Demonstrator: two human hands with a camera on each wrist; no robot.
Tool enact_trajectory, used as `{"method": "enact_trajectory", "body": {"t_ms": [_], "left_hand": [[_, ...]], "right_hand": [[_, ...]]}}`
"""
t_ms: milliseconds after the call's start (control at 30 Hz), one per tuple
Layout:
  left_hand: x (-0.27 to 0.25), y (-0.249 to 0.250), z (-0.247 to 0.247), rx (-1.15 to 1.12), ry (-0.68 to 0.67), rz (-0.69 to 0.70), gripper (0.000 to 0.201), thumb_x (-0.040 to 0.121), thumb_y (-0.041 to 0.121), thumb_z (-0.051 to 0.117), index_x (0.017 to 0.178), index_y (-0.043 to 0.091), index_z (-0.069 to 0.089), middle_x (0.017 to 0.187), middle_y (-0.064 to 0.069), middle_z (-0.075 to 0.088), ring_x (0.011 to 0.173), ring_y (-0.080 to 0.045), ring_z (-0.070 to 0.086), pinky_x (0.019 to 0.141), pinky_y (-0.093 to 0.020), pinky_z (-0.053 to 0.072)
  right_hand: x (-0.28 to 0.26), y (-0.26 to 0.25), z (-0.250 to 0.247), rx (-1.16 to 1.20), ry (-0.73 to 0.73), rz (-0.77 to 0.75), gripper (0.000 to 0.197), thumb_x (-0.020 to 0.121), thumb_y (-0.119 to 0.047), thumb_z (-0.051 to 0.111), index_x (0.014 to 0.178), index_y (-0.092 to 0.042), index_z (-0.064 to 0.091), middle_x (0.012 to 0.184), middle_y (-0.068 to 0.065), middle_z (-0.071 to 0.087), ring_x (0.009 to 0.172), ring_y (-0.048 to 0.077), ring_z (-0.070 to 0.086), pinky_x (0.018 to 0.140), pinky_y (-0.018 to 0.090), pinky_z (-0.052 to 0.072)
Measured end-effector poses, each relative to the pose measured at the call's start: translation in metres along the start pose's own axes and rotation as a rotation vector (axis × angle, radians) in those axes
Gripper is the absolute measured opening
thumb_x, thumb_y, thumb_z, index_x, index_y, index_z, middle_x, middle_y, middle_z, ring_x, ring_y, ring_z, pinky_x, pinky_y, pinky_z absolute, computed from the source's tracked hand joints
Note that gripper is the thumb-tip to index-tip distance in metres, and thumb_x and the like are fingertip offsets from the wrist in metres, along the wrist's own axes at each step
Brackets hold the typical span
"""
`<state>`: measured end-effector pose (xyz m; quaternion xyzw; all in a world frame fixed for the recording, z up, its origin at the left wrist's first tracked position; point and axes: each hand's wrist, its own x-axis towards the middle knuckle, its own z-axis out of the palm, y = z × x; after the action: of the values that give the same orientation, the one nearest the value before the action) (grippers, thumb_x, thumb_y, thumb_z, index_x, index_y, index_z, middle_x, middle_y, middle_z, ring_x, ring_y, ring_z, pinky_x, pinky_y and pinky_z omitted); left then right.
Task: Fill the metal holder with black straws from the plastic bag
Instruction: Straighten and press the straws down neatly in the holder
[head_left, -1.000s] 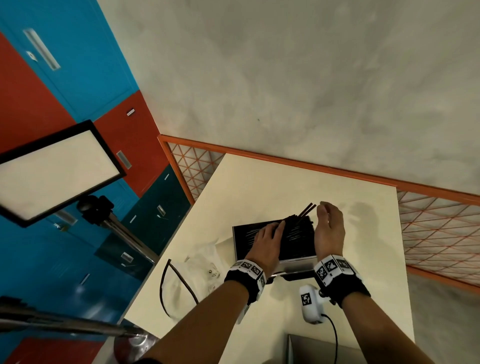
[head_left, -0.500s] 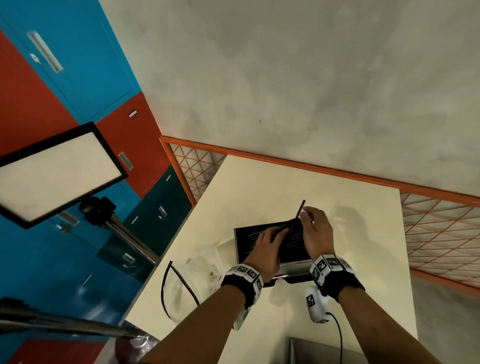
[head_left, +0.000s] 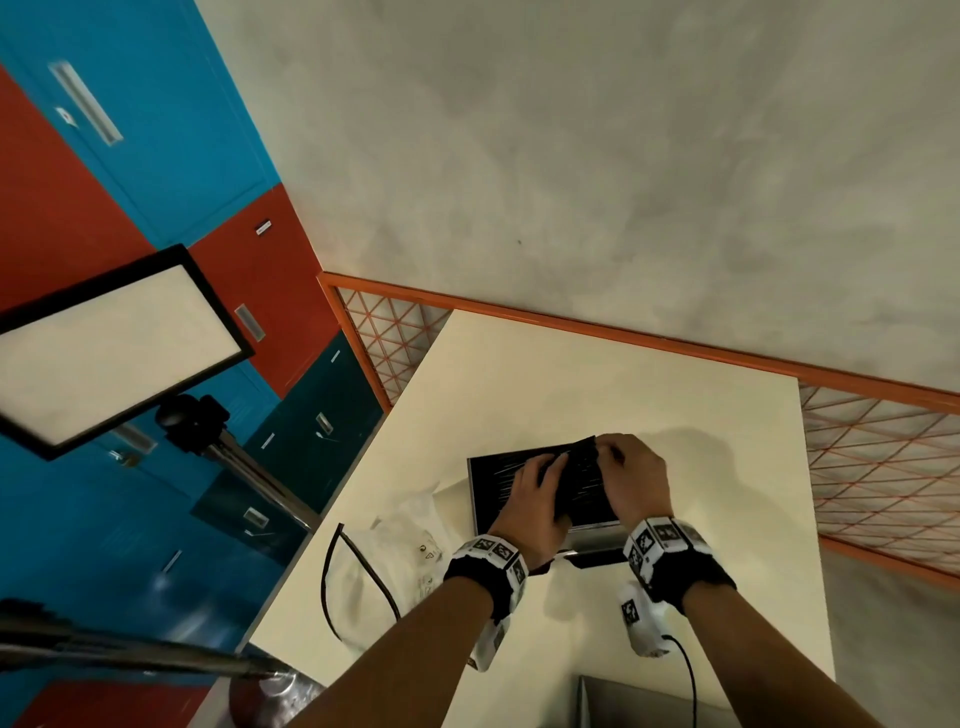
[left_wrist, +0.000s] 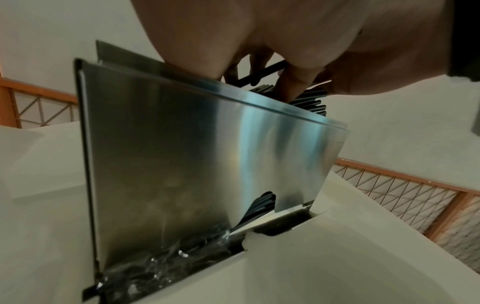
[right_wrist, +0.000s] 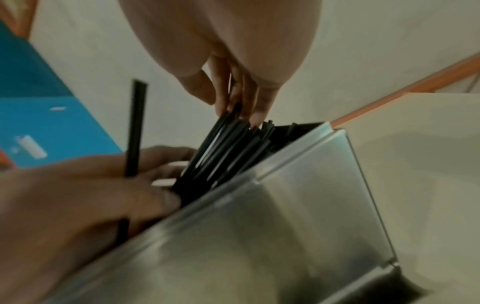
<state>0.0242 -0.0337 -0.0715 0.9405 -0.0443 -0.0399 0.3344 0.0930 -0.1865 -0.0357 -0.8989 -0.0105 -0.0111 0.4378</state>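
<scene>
A steel holder stands on the cream table, packed with black straws. My left hand lies over the straws with its fingers stretched flat on them. In the right wrist view one loose straw sticks up between the left hand's fingers. My right hand curls over the holder's far right corner; its thumb and fingertips pinch the ends of a tilted bunch of straws. The holder's front wall fills the left wrist view. The clear plastic bag lies crumpled to its left.
The table has bare surface beyond and right of the holder. A black cord loops over the bag. A grey box sits at the near edge. An orange mesh fence borders the table; a light panel stands left.
The straws that poked out past the holder's far edge now lie lower, inside it. My right hand has moved left and down onto their ends. The left hand stays on the straws.
</scene>
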Motion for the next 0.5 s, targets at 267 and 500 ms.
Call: {"method": "enact_trajectory", "body": {"t_ms": [267, 500], "left_hand": [[0.006, 0.002, -0.002, -0.109, -0.024, -0.094, 0.078, 0.085, 0.004, 0.059, 0.156, 0.012, 0.028, 0.153, -0.008, 0.028, 0.142, -0.028, 0.027, 0.120, -0.033, 0.028], [0.010, 0.005, 0.003, -0.184, 0.019, -0.077, 0.076, 0.087, 0.014, 0.065, 0.155, 0.011, 0.031, 0.153, -0.007, 0.028, 0.141, -0.025, 0.034, 0.118, -0.031, 0.032]], "right_hand": [[-0.025, 0.008, 0.005, 0.000, -0.003, -0.161, 0.020, 0.100, -0.016, 0.048, 0.108, -0.009, 0.064, 0.113, 0.002, 0.059, 0.097, 0.022, 0.059, 0.085, 0.018, 0.037], [0.001, 0.012, 0.006, -0.067, 0.005, -0.104, 0.039, 0.100, -0.026, 0.046, 0.134, -0.007, 0.052, 0.140, 0.010, 0.046, 0.128, 0.026, 0.046, 0.109, 0.036, 0.038]]}}
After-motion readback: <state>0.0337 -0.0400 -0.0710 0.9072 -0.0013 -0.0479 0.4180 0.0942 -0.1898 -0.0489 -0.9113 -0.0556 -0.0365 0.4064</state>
